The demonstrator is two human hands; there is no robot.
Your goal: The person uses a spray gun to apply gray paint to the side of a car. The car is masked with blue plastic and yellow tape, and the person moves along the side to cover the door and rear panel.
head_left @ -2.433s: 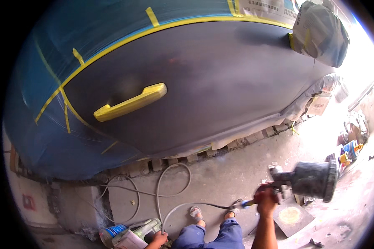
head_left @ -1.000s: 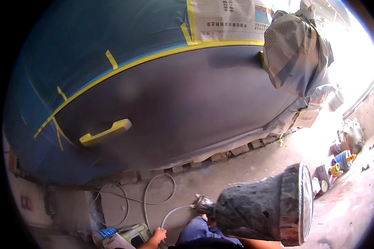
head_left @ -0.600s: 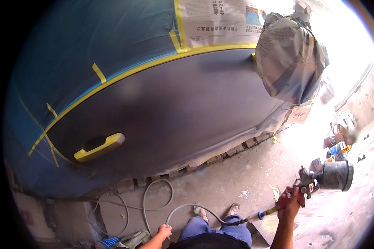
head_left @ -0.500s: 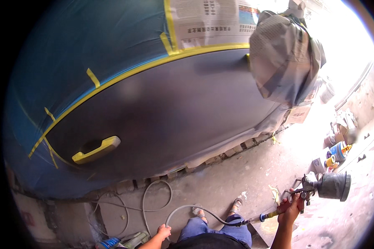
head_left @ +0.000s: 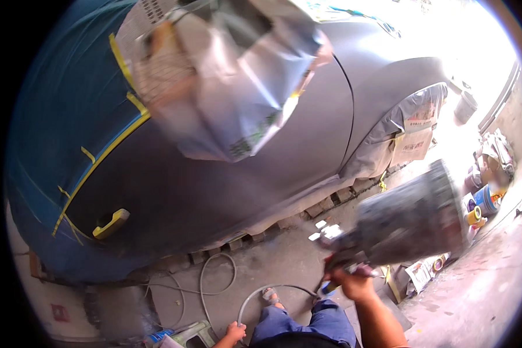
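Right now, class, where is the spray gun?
In the head view, the spray gun is right of centre, in the right hand, left of the blue can.

No wording could be made out with certainty. On the car (head_left: 226,194), bold dark characters crossed a newspaper sheet (head_left: 134,32) near the top, and a blurred patch of green print showed low on a bulky paper wrapping (head_left: 209,98). The wheel-arch paper (head_left: 410,152) bore rows of characters, too small to tell. Print also marked a loose sheet (head_left: 422,274) at right; a blue can (head_left: 485,199) carried an unreadable label, and a smudged red mark (head_left: 59,313) stood at lower left.
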